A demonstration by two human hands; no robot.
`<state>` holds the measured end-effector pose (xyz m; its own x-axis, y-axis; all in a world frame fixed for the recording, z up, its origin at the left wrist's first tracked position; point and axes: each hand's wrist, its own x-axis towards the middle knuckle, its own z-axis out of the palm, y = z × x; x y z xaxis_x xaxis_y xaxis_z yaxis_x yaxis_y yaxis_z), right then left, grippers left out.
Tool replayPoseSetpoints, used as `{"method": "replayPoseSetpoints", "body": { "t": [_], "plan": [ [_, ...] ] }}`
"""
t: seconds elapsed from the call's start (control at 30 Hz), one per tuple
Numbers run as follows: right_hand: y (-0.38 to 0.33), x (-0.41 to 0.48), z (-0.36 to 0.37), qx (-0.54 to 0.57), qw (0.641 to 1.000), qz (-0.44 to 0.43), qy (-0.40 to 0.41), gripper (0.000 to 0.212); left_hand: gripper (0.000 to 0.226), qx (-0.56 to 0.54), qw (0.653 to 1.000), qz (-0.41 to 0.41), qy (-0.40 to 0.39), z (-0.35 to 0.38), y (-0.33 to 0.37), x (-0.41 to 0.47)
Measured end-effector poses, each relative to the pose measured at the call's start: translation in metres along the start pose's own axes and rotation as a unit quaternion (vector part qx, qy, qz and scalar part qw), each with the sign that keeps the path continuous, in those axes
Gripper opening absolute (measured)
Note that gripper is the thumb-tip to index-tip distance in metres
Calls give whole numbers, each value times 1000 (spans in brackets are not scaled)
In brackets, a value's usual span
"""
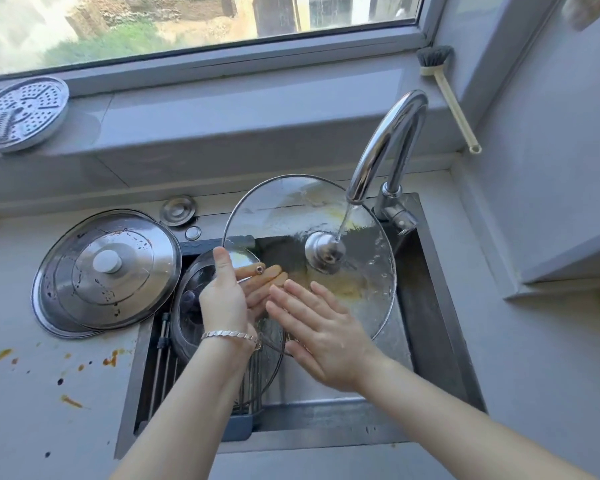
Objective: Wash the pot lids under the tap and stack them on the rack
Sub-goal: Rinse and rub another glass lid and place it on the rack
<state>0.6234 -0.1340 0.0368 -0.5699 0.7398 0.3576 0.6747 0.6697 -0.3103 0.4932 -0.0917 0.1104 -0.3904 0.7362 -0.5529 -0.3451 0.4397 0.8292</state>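
A large glass lid [291, 209] with a metal knob tilts over the sink under the running tap [385, 147]; yellow residue smears its glass. My left hand [227, 299] grips its left rim, thumb on top and fingers showing through the glass. My right hand [321, 327] lies flat on the lid's top surface, fingers straight. A smaller glass lid [191, 306] rests on the roll-up rack [163, 355] over the sink's left side, partly hidden by my left wrist. A steel lid [108, 268] lies on the counter to the left.
The steel sink [433, 306] has a dark right wall. Orange stains dot the counter [49, 393] at left. A perforated steamer plate [21, 112] sits on the windowsill, and a dish brush [444, 88] leans in the right corner. A small round cap [178, 210] lies behind the sink.
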Motion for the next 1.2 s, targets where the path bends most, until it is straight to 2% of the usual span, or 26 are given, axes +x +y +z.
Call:
{"method": "replayPoseSetpoints", "body": {
  "t": [0.23, 0.33, 0.4, 0.47, 0.53, 0.57, 0.63, 0.73, 0.8, 0.87, 0.9, 1.0, 1.07, 1.1, 1.13, 1.17, 1.2],
  "plan": [
    [-16, 50, -12, 33, 997, 56, 38, 49, 48, 20, 998, 26, 51, 4, -3, -5],
    [-4, 20, -4, 31, 999, -12, 31, 48, 52, -4, 999, 10, 33, 0, 1, -7],
    [14, -18, 6, 35, 999, -22, 0, 51, 56, -27, 999, 2, 19, -6, 2, -7],
    [33, -51, 8, 76, 993, 67, -55, 56, 57, -37, 999, -1, 25, -13, 3, -7],
    [47, -70, 4, 120, 970, 172, -125, 62, 56, -35, 999, -10, 35, -17, 1, -9],
    [50, -75, 1, 116, 962, 194, -152, 66, 56, -28, 999, -17, 40, -18, -1, -11],
    [51, -76, -9, 86, 959, 214, -166, 82, 56, -16, 999, -34, 27, -18, -7, -14],
    [37, -61, -42, 176, 939, 250, -156, 97, 50, 8, 994, -105, -29, -11, -17, -18],
    [19, -46, -65, 223, 925, 210, -227, 98, 43, 15, 988, -144, -56, 0, -25, -26],
    [6, -36, -80, 161, 916, 179, -320, 96, 34, 32, 985, -155, -69, 14, -32, -35],
    [4, -36, -84, 109, 919, 172, -336, 88, 30, 40, 983, -163, -73, 20, -34, -40],
    [13, -38, -96, 20, 927, 198, -318, 71, 27, 76, 971, -193, -114, 33, -34, -45],
    [27, -37, -103, 17, 921, 240, -307, 60, 37, 161, 953, -205, -154, 37, -29, -45],
    [34, -35, -106, 20, 919, 258, -298, 50, 45, 257, 934, -172, -178, 35, -29, -44],
    [39, -31, -109, 17, 918, 267, -293, 42, 51, 395, 892, -93, -198, 32, -28, -42],
    [44, -27, -112, 11, 915, 268, -302, 35, 53, 549, 813, 30, -192, 27, -29, -41],
    [46, -22, -117, 8, 911, 262, -317, 30, 52, 655, 717, 182, -158, 20, -30, -39]
  ]
}}
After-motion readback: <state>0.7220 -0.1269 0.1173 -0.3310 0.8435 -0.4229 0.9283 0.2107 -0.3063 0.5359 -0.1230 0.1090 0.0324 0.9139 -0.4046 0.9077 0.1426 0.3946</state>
